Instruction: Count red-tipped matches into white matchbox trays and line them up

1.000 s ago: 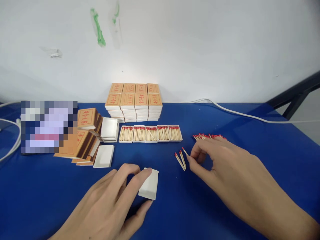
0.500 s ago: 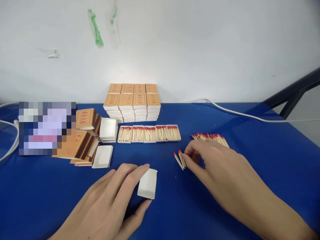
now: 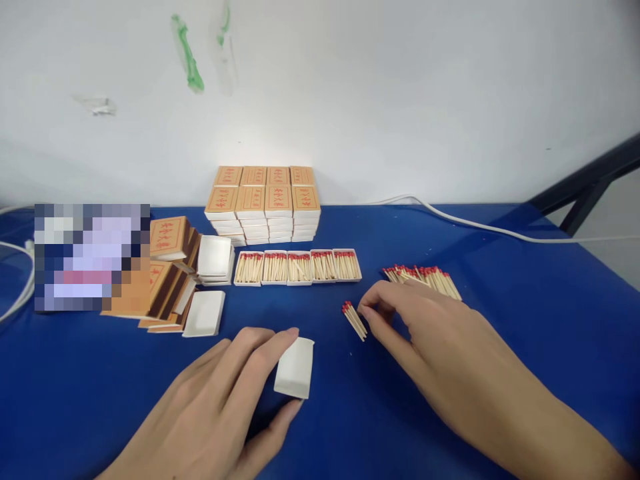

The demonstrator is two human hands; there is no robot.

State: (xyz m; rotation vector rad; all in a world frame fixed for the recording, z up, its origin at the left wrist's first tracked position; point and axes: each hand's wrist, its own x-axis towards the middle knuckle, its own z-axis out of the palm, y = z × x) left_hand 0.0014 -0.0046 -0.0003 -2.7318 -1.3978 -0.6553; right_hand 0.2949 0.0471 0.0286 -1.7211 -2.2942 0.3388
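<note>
An empty white matchbox tray (image 3: 294,368) is gripped by its edges between the thumb and fingers of my left hand (image 3: 235,390). My right hand (image 3: 425,333) is pinched low over the table, its thumb and forefinger at a small bunch of red-headed matches (image 3: 355,321). The other fingertips are hidden behind the hand. Just beyond it lies a larger pile of matches (image 3: 435,280), partly covered by my knuckles. A row of several filled matchbox trays (image 3: 300,268) stands behind, matches lined up with red heads to the back.
Closed matchboxes (image 3: 277,200) are stacked against the wall. On the left are empty white trays (image 3: 215,257), another single tray (image 3: 204,313) and brown matchbox sleeves (image 3: 167,239), beside a blurred-out object (image 3: 95,257). A white cable (image 3: 465,222) runs along the back of the blue table (image 3: 330,427).
My right hand has shifted slightly left, and the loose matches by its fingertips now lie closer together. My left hand keeps the white tray in the same place.
</note>
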